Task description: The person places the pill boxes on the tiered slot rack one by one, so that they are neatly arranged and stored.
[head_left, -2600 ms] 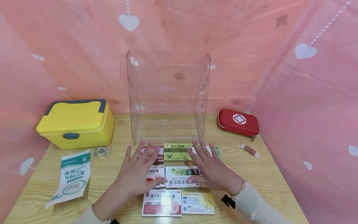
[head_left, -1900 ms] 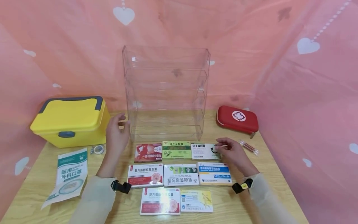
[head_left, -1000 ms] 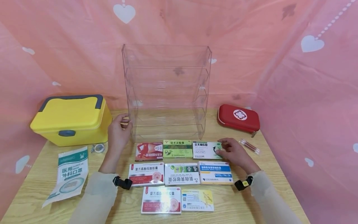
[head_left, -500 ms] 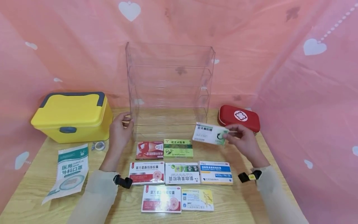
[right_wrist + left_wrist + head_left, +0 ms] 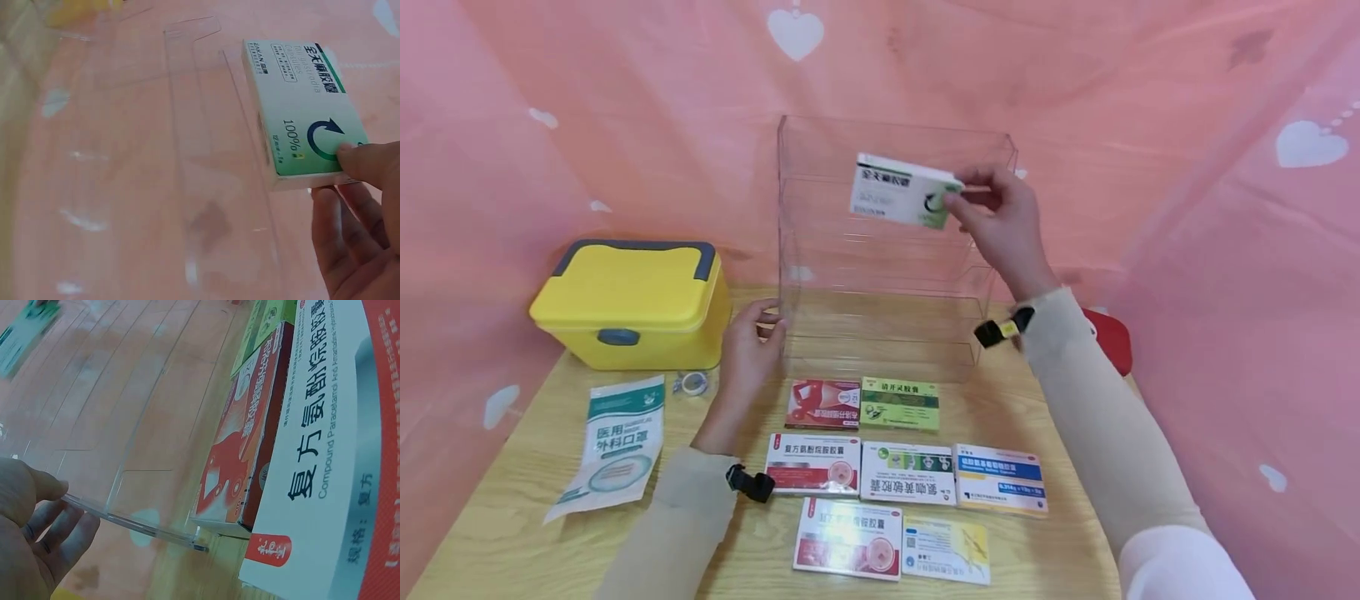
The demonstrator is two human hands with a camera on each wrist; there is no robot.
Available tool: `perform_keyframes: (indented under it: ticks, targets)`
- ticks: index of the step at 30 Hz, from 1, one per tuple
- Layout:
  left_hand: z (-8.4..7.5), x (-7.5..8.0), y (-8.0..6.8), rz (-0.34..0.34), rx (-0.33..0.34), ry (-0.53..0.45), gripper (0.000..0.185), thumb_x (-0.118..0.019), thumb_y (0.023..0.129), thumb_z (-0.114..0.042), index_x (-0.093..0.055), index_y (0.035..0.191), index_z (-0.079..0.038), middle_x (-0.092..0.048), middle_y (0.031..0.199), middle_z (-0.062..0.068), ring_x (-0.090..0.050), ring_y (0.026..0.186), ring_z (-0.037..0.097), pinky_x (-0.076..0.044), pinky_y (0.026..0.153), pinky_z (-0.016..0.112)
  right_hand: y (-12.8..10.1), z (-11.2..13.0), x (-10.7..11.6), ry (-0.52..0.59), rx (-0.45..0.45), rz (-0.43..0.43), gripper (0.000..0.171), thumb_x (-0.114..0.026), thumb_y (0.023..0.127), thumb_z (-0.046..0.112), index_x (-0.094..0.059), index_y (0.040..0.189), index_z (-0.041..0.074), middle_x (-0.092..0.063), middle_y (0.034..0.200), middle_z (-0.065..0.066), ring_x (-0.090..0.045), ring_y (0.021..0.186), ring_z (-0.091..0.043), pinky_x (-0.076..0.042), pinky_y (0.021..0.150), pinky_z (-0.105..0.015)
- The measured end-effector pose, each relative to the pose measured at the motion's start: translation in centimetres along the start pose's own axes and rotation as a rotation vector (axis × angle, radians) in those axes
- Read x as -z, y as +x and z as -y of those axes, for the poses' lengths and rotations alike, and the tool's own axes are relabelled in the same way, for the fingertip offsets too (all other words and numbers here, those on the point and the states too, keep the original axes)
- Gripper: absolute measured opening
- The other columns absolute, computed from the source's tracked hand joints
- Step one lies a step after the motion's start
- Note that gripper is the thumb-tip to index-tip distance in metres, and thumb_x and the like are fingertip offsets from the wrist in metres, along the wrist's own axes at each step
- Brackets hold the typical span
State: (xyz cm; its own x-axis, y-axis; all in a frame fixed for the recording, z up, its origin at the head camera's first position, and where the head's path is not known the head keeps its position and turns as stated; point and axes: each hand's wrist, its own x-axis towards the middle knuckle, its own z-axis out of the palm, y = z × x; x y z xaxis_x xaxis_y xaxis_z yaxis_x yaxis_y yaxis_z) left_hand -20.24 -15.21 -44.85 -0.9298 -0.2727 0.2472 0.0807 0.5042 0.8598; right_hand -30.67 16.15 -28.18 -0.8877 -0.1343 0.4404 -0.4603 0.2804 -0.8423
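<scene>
A tall clear acrylic tiered shelf rack is stood at twelve o'clock on the light wooden table. A yellow plastic lidded case is set at ten o'clock of it. A white and green medicine carton is held in the air before the rack's top tier, pinched at its end between thumb and fingers of the right hand. The rack's lower left front edge is gripped by the curled fingers of the left hand. Seven flat cartons are laid at six o'clock.
</scene>
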Motion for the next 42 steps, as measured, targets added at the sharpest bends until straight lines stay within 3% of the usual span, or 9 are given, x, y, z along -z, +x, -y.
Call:
perform_keyframes:
  ticks: [4, 9, 16, 29, 42]
  targets:
    - [-0.3, -0.1, 0.0, 0.001, 0.005, 0.008, 0.032, -0.07, 0.097, -0.01, -0.065, 0.129, -0.008, -0.069, 0.108, 0.011, -0.067, 0.09, 0.026, -0.058, 0.078, 0.042, 2.7, 3.5, -1.9, -0.005, 0.056, -0.021, 0.025, -0.075, 0.093, 0.01, -0.068, 0.116, 0.009, -0.06, 0.122, -0.005, -0.065, 0.107, -0.021, -0.055, 0.071, -0.034]
    - [-0.5, -0.3, -0.4, 0.018, 0.013, 0.008, 0.032, -0.069, 0.098, -0.01, -0.065, 0.129, -0.007, -0.068, 0.111, 0.011, -0.067, 0.092, 0.027, -0.057, 0.08, 0.042, 5.1, 4.9, -3.2, -0.031, 0.054, -0.073, 0.026, -0.076, 0.092, 0.014, -0.068, 0.117, 0.014, -0.063, 0.12, -0.001, -0.064, 0.107, -0.018, -0.055, 0.072, -0.032]
    - [-0.8, -0.4, -0.6, 0.032, 0.03, -0.006, 0.031, -0.069, 0.098, -0.012, -0.064, 0.129, -0.008, -0.067, 0.11, 0.01, -0.066, 0.092, 0.025, -0.057, 0.079, 0.041, 6.3, 4.9, -4.3, -0.018, 0.013, -0.065, 0.028, -0.076, 0.092, 0.013, -0.067, 0.119, 0.013, -0.062, 0.12, -0.002, -0.064, 0.106, -0.019, -0.055, 0.072, -0.03]
    - [-1.1, -0.2, -0.8, 0.037, 0.028, -0.002, 0.031, -0.069, 0.098, -0.011, -0.065, 0.128, -0.007, -0.068, 0.112, 0.011, -0.067, 0.093, 0.027, -0.057, 0.081, 0.042, 8.8, 3.5, -5.9, -0.115, -0.007, 0.085, 0.025, -0.067, 0.099, 0.016, -0.065, 0.124, 0.016, -0.061, 0.127, 0.001, -0.061, 0.105, -0.02, -0.053, 0.073, -0.035]
    - [-0.9, -0.5, -0.7, 0.033, 0.018, 0.014, 0.032, -0.07, 0.097, -0.011, -0.065, 0.129, -0.01, -0.068, 0.111, 0.009, -0.066, 0.091, 0.025, -0.058, 0.077, 0.039, 9.2, 3.4, -6.5, -0.153, -0.026, 0.108, 0.022, -0.065, 0.1, 0.016, -0.066, 0.122, 0.017, -0.062, 0.125, 0.001, -0.061, 0.103, -0.02, -0.054, 0.073, -0.035]
